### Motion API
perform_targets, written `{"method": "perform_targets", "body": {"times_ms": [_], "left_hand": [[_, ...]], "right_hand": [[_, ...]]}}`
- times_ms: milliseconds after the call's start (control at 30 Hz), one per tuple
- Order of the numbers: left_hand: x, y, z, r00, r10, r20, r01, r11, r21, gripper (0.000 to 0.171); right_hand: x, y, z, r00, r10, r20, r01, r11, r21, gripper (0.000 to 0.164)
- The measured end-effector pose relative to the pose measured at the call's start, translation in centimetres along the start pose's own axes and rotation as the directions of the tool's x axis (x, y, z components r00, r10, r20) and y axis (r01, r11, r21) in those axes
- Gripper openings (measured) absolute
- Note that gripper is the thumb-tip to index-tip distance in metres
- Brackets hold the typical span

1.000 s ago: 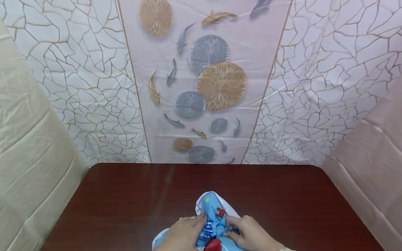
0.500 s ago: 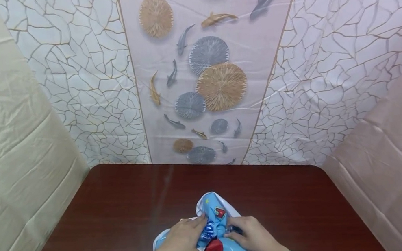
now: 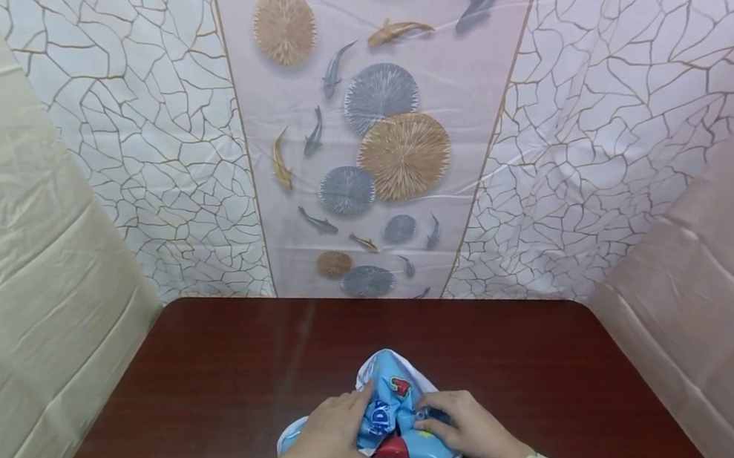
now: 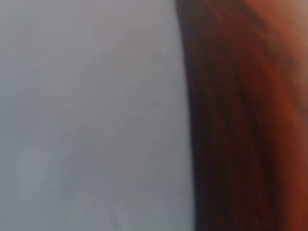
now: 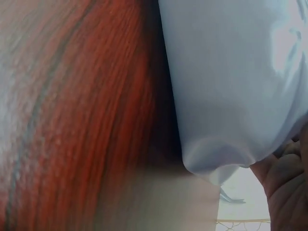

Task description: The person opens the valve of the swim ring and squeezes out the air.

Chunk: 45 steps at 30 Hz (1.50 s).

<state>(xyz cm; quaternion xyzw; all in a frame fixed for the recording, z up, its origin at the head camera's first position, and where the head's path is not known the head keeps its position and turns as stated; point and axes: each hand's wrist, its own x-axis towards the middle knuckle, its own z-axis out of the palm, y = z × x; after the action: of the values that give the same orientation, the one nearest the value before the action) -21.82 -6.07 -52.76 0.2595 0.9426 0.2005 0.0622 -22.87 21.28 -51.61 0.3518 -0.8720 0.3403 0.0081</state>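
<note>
A crumpled blue plastic inflatable (image 3: 424, 451) with a white underside and cartoon prints lies at the table's near edge in the head view. My left hand (image 3: 328, 438) rests on its left part, fingers extended and thumb lower on the print. On the other side, my right hand (image 3: 464, 424) has thumb and index finger around a small clear valve (image 3: 421, 414). In the right wrist view, the white underside (image 5: 226, 86) bulges above the wood, with curled fingers (image 5: 286, 180) at the right edge. A blurred white surface (image 4: 91, 115) fills most of the left wrist view.
The dark red-brown wooden table (image 3: 233, 362) extends ahead and to both sides. Patterned cloth (image 3: 170, 145) hangs behind its far edge. Plain cloth hangings flank it, a cream one (image 3: 30, 279) at left and a pinkish one (image 3: 713, 260) at right.
My right hand has shifted slightly to the right, and the clear valve shows more plainly between its thumb and index finger. The left hand stays nearly in place on the inflatable.
</note>
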Motion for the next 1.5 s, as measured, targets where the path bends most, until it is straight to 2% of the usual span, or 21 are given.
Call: {"method": "perform_targets", "body": {"times_ms": [200, 367, 500, 733, 1000, 1500], "left_hand": [[0.0, -0.4, 0.2, 0.997, 0.055, -0.052, -0.054, 0.998, 0.015, 0.114], [0.1, -0.7, 0.5, 0.990, 0.113, -0.078, -0.116, 0.993, -0.031, 0.128], [0.2, -0.9, 0.6, 0.988, 0.143, -0.053, -0.144, 0.989, -0.023, 0.130], [0.5, -0.8, 0.3, 0.995, 0.098, 0.008, -0.097, 0.995, -0.031, 0.121], [0.4, -0.5, -0.2, 0.995, 0.094, 0.014, -0.094, 0.996, 0.002, 0.112], [0.6, -0.2, 0.0, 0.996, 0.091, 0.023, -0.093, 0.992, 0.085, 0.096]], "right_hand": [[0.3, 0.2, 0.3, 1.000, 0.006, 0.013, -0.007, 1.000, 0.009, 0.007], [0.4, 0.5, 0.7, 1.000, -0.003, 0.008, 0.003, 1.000, 0.009, 0.004], [0.4, 0.6, 0.9, 1.000, 0.001, 0.017, -0.002, 0.999, 0.041, 0.004], [0.5, 0.4, 1.0, 0.996, 0.067, 0.051, -0.071, 0.994, 0.086, 0.007], [0.7, 0.1, 1.1, 0.992, 0.113, 0.062, -0.116, 0.992, 0.044, 0.009], [0.9, 0.0, 1.6, 1.000, -0.016, -0.015, 0.015, 0.997, -0.073, 0.022]]}}
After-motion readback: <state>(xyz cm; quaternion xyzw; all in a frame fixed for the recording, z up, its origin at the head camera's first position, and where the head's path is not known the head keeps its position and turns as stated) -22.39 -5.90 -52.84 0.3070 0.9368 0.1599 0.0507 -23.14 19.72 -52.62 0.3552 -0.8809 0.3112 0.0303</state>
